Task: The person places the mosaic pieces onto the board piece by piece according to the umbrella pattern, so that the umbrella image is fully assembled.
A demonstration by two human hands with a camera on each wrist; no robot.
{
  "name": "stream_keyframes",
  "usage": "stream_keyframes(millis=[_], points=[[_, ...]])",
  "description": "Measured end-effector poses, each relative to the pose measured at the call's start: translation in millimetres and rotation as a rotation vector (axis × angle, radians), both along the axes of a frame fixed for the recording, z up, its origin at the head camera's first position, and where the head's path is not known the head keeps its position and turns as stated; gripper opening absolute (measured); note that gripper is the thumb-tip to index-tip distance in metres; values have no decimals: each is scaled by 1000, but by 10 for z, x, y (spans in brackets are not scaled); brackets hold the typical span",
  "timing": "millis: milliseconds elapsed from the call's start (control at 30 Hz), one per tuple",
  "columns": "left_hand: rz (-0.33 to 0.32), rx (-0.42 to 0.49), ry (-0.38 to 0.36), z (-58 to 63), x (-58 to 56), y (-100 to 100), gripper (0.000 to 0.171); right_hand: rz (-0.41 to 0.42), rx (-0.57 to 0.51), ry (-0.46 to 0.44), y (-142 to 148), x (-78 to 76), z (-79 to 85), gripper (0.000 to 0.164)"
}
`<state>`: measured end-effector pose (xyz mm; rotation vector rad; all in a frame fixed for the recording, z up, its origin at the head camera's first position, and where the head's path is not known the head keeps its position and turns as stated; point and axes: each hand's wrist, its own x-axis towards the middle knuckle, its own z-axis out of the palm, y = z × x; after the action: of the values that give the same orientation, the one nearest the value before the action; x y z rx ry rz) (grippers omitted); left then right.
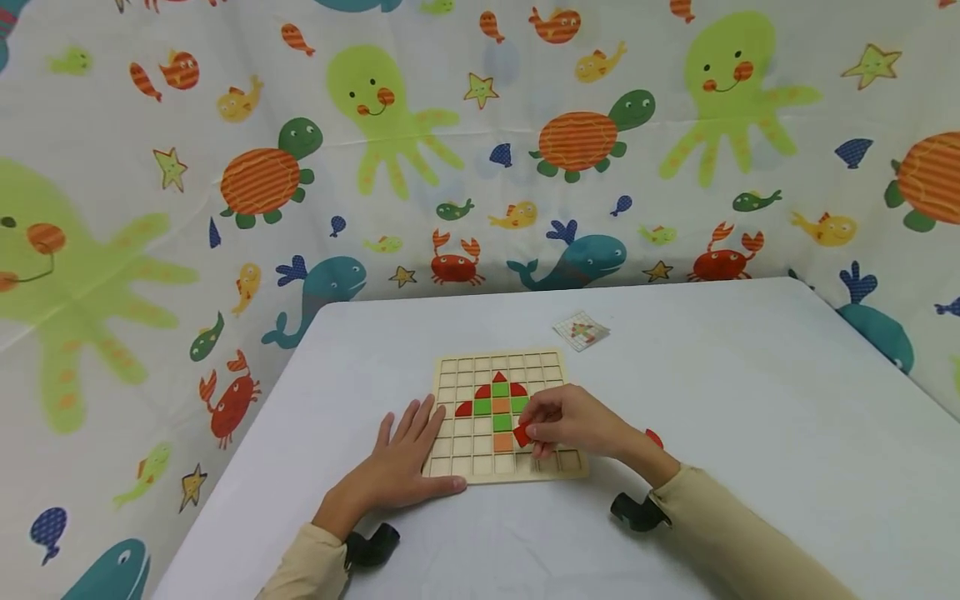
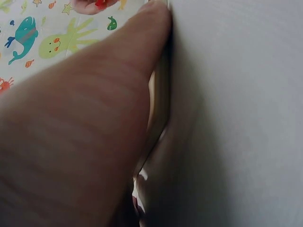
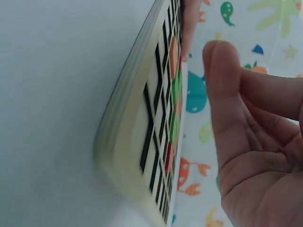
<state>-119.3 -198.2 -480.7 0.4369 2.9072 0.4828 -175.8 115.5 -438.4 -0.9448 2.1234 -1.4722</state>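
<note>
A wooden grid board (image 1: pixel 461 467) lies on the table, with red, green and orange pieces set in its squares as a stepped, pointed shape. My left hand (image 1: pixel 401 462) rests spread at the board's left edge, its thumb along the front corner. Over the right half of the board, my right hand (image 1: pixel 573 422) pinches a small red piece (image 1: pixel 521 434) between thumb and fingertips, beside the orange square (image 1: pixel 502 442) low in the column. In the right wrist view the right thumb and finger (image 3: pixel 222 71) meet above the board (image 3: pixel 128 146), and the piece is hidden there.
A small printed card (image 1: pixel 581 331) showing a similar coloured pattern lies behind the board. Another red piece (image 1: pixel 654 437) lies on the white table (image 1: pixel 750 375), partly behind my right wrist. A sea-animal printed cloth (image 1: pixel 480 208) hangs behind the table.
</note>
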Motion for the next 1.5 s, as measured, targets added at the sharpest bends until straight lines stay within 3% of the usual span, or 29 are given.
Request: stream_keyframes(millis=[267, 700, 900, 1167, 1500], points=[[-15, 5, -9, -10, -1, 28, 122, -42, 195, 193, -230, 90, -93, 6], [5, -3, -8, 8, 1, -25, 122, -69, 247, 407, -403, 181, -178, 21], [-1, -2, 1, -9, -11, -34, 121, -100, 225, 436, -428, 204, -211, 21], [-4, 3, 2, 20, 0, -30, 121, -107, 187, 405, -429, 238, -184, 17], [-1, 5, 7, 21, 10, -7, 121, -94, 182, 367, -223, 188, -48, 4]])
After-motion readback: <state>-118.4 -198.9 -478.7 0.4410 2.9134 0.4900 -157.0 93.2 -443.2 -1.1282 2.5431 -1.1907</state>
